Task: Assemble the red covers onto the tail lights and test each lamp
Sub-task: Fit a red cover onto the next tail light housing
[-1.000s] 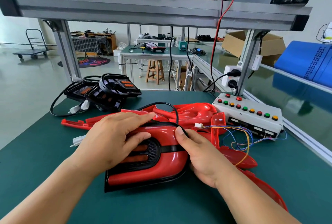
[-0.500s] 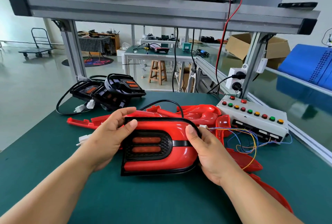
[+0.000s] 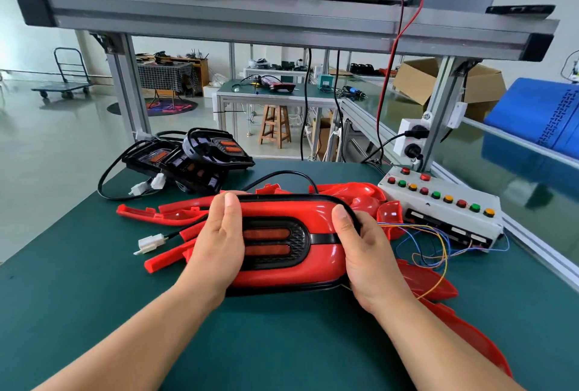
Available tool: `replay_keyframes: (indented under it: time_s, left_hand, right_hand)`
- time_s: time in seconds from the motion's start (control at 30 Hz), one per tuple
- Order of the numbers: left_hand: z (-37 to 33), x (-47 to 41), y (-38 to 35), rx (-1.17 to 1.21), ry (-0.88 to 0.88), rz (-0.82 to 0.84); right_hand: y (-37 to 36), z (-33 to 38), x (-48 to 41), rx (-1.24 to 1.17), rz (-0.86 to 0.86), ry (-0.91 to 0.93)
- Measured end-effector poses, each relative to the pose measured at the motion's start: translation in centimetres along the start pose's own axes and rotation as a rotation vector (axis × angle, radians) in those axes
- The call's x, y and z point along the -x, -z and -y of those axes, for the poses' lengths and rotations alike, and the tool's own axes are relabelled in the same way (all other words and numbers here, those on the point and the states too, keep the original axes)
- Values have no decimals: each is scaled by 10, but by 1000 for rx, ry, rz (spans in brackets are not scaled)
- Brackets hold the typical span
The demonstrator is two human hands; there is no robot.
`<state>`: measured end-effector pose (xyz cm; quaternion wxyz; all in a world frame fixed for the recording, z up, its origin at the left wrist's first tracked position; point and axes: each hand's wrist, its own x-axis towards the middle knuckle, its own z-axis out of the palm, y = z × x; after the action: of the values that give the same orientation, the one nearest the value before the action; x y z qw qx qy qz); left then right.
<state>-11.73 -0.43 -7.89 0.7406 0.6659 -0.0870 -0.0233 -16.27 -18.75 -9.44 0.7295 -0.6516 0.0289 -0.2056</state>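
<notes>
Both hands have lifted the tail light (image 3: 299, 241) off the green surface (image 3: 282, 343) and tipped its face up toward the person. A second ago it lay flat, with the left hand (image 3: 219, 246) pressing down on the red cover (image 3: 291, 274). Now the left grip wraps the lamp's left end, thumb on the top edge, and the right hand (image 3: 366, 259) closes its grip round the right end, thumb on the black rim. The cover looks seated all round, so the pressing-on seems done and this reads as an inspection. The white connector (image 3: 150, 243) lies loose at left, well apart from the button test box (image 3: 438, 205), so testing appears to remain.
</notes>
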Motion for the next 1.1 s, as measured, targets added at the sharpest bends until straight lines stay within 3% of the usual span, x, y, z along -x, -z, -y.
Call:
replay_keyframes:
  time_s: [0.27,0.73,0.93,1.1]
  left_hand:
    - [4,0,-2,-110,-106,-76]
    - [5,-2,-5,-152,-122,-154]
    - [0,-2,-5,-24,-41,-70]
    - [2,0,-4,-47,-82,-45]
  right_hand:
    - [-3,0,0,-25,-63,-6]
    - [-2,-4,0,-97,-45,-26]
    - [-2,-4,-2,-112,-42,-51]
    - [0,-4,-1,-110,-24,-67]
